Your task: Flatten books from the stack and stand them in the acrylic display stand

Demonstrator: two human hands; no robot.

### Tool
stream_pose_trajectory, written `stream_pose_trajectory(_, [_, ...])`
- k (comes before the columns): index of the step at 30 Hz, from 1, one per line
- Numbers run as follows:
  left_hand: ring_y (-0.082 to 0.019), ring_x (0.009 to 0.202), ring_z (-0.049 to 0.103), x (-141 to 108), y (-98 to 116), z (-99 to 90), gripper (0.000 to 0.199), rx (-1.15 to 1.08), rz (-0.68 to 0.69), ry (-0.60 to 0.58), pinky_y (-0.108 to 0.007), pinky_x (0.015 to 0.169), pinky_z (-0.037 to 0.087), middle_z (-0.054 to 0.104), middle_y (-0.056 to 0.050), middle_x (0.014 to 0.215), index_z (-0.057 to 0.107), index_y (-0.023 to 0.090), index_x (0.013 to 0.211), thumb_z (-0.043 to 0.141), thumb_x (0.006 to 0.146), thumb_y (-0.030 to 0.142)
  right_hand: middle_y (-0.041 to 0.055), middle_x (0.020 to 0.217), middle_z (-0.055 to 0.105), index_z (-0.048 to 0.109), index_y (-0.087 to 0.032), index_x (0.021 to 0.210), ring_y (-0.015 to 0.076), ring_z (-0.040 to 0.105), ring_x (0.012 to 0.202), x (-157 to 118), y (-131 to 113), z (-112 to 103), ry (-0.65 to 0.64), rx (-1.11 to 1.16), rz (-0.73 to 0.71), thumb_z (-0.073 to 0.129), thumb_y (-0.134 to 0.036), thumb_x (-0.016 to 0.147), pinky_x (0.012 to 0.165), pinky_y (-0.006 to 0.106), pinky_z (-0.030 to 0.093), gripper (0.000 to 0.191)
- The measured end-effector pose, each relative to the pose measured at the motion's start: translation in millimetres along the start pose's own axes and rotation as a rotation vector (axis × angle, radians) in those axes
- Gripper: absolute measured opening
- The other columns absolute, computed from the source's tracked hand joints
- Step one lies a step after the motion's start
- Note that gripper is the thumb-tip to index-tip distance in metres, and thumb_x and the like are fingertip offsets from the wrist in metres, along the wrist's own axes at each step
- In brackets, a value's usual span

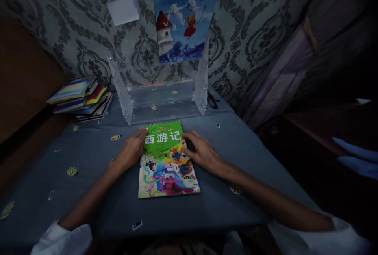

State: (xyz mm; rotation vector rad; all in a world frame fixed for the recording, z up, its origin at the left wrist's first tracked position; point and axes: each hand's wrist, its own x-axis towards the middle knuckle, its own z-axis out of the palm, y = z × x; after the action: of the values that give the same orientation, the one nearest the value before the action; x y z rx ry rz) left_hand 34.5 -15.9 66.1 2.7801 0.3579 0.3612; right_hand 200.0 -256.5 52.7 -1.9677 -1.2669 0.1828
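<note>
A picture book (169,164) with a green top and a colourful illustrated cover lies face up on the blue-grey tablecloth, its white title upright to me. My left hand (134,146) grips its upper left edge with curled fingers. On the opposite side, my right hand (201,150) holds the right edge, thumb on the cover and fingers beside or behind it, partly hidden. Just beyond the book's top edge stands a clear plastic rack (163,93) with side panels.
A leaning stack of books (81,99) sits at the back left. Dark-framed glasses (212,100) lie right of the rack. Behind, a blue illustrated poster (184,19) and a white card (123,10) show against patterned wallpaper. A curtain (280,74) hangs at right.
</note>
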Motion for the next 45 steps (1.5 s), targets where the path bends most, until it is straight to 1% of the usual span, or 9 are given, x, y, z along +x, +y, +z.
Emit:
stream_pose_trajectory(2, [-0.027, 0.137, 0.051, 3, 0, 1.4, 0.044, -0.043, -0.001, 0.015, -0.046, 0.117, 0.039, 0.056, -0.014, 0.145, 0.058, 0.016, 0.136, 0.037, 0.097, 0.019, 0.014, 0.13, 0.061, 0.059, -0.019, 0.131, 0.0285, 0.059, 0.121, 6, 6, 9, 0.005, -0.023, -0.066, 0.06, -0.026, 0.088, 0.103, 0.047, 0.05, 0.044])
stream_pose_trajectory(4, [-0.027, 0.137, 0.051, 7, 2, 2.0, 0.041, -0.079, -0.013, 0.022, -0.046, 0.118, 0.038, 0.057, -0.014, 0.144, 0.061, 0.016, 0.132, 0.039, 0.098, 0.025, 0.0162, 0.141, 0.054, 0.058, -0.017, 0.134, 0.0302, 0.053, 0.132, 11, 13, 17, 0.008, -0.039, -0.094, 0.057, -0.029, 0.091, 0.109, 0.05, 0.047, 0.045])
stream_pose_trajectory(8, [-0.028, 0.139, 0.049, 17, 7, 5.5, 0.039, -0.132, -0.012, 0.022, -0.046, 0.12, 0.035, 0.056, -0.015, 0.145, 0.063, 0.015, 0.128, 0.043, 0.096, 0.028, 0.0195, 0.149, 0.048, 0.056, -0.014, 0.138, 0.0322, 0.045, 0.141, 16, 20, 24, 0.019, -0.043, -0.083, 0.052, -0.034, 0.094, 0.115, 0.052, 0.042, 0.048])
stream_pose_trajectory(17, [-0.031, 0.14, 0.048, 48, 33, 22.2, 0.04, -0.179, 0.08, -0.018, -0.049, 0.119, 0.034, 0.056, -0.019, 0.144, 0.064, 0.011, 0.128, 0.043, 0.097, 0.026, 0.0217, 0.155, 0.042, 0.052, -0.01, 0.143, 0.0319, 0.04, 0.145, 11, 19, 24, 0.012, 0.001, -0.072, 0.049, -0.035, 0.098, 0.119, 0.05, 0.037, 0.052])
stream_pose_trajectory(21, [-0.028, 0.14, 0.048, 57, 41, 27.7, 0.041, -0.11, 0.169, -0.033, -0.045, 0.12, 0.035, 0.055, -0.019, 0.145, 0.061, 0.01, 0.132, 0.041, 0.099, 0.023, 0.0206, 0.155, 0.042, 0.051, -0.012, 0.145, 0.0316, 0.041, 0.145, 10, 20, 24, 0.022, 0.007, -0.088, 0.048, -0.035, 0.099, 0.118, 0.051, 0.039, 0.051])
stream_pose_trajectory(26, [-0.024, 0.14, 0.049, 70, 46, 35.2, 0.042, -0.002, 0.28, -0.075, -0.043, 0.118, 0.04, 0.054, -0.015, 0.146, 0.056, 0.01, 0.138, 0.04, 0.1, 0.019, 0.0203, 0.153, 0.046, 0.052, -0.013, 0.144, 0.0318, 0.043, 0.143, 9, 22, 26, 0.054, -0.006, -0.129, 0.05, -0.034, 0.098, 0.117, 0.05, 0.04, 0.051])
stream_pose_trajectory(36, [-0.023, 0.141, 0.048, 88, 46, 52.3, 0.044, -0.044, 0.467, -0.058, -0.044, 0.117, 0.042, 0.053, -0.015, 0.148, 0.052, 0.011, 0.141, 0.037, 0.101, 0.017, 0.0215, 0.151, 0.047, 0.052, -0.01, 0.143, 0.0321, 0.046, 0.14, 11, 12, 21, 0.049, -0.067, -0.114, 0.05, -0.032, 0.097, 0.115, 0.05, 0.043, 0.051])
stream_pose_trajectory(40, [-0.023, 0.14, 0.049, 89, 42, 54.5, 0.044, -0.056, 0.493, -0.037, -0.044, 0.117, 0.042, 0.054, -0.016, 0.146, 0.052, 0.01, 0.141, 0.037, 0.101, 0.018, 0.0236, 0.148, 0.048, 0.053, -0.007, 0.141, 0.0337, 0.047, 0.139, 12, 9, 17, 0.025, -0.083, -0.121, 0.048, -0.032, 0.096, 0.114, 0.053, 0.043, 0.051])
stream_pose_trajectory(45, [-0.022, 0.141, 0.047, 89, 41, 55.0, 0.045, -0.085, 0.488, -0.038, -0.046, 0.116, 0.043, 0.055, -0.014, 0.147, 0.052, 0.014, 0.142, 0.037, 0.1, 0.017, 0.0248, 0.147, 0.05, 0.056, -0.007, 0.138, 0.0364, 0.049, 0.137, 13, 9, 13, 0.013, -0.132, -0.129, 0.049, -0.033, 0.096, 0.112, 0.057, 0.043, 0.05])
